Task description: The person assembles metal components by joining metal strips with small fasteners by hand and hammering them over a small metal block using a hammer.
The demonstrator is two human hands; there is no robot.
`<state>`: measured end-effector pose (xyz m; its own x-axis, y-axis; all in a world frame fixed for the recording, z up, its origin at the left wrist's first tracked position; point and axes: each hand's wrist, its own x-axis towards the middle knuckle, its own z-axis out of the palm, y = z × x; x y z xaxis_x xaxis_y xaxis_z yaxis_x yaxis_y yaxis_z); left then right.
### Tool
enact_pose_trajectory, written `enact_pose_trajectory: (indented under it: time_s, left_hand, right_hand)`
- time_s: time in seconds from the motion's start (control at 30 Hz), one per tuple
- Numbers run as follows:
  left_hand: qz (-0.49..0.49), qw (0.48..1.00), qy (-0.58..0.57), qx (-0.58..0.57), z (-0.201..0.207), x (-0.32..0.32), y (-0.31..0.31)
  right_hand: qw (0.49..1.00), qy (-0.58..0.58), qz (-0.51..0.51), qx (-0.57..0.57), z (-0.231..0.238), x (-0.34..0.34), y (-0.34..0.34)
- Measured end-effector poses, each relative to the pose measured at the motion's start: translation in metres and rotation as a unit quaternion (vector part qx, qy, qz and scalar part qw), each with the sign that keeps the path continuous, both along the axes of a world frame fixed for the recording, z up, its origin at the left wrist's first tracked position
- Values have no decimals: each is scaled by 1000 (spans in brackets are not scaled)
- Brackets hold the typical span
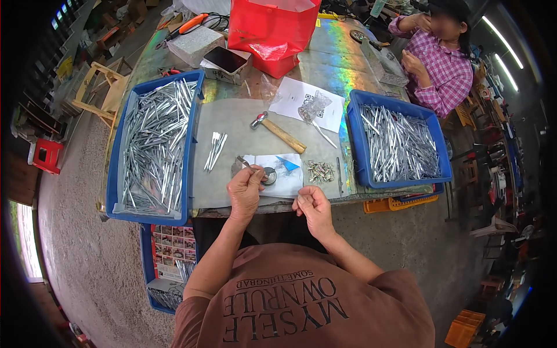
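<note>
My left hand (245, 184) is closed in a pinch on a thin dark metal piece (242, 162), whose end sticks out past the fingertips. Right beside it, a dark round block (269, 177) rests on a sheet of white paper (261, 159) with a blue triangular piece (288, 164). My right hand (313, 207) hovers at the table's near edge with fingers pressed together; what they hold, if anything, is too small to make out. Beyond it lies a pile of small shiny metal parts (321, 172), with a thin dark rod (339, 174) alongside.
Blue crates full of metal rods flank me, one left (190, 133) and one right (355, 145). Between them lie a hammer (281, 134), several loose rods (216, 152) and a printed sheet (290, 98). A red bag (270, 29) and a phone (225, 60) are farther back. A person (438, 64) sits far right.
</note>
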<state>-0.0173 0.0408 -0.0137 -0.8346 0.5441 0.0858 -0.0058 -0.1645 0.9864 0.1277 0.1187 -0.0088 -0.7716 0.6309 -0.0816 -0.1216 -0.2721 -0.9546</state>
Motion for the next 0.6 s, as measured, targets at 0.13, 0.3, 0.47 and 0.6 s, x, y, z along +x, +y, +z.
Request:
enact_pose_trajectory:
  time_s: [0.13,0.3,0.47,0.6]
  left_hand:
    - [-5,1000,2,-10,1,0,0]
    - [1,1000,13,-14,-1,1,0]
    - [-1,1000,12,-15,-1,2,0]
    - [-9,998,50,-30,-1,1,1]
  right_hand:
    - [1000,6,0,-6,-1,0,1]
    - [1000,0,-1,-4,0,1,1]
    - [1000,2,-5,6,1,4,3]
    - [999,7,-8,34,4,2,12]
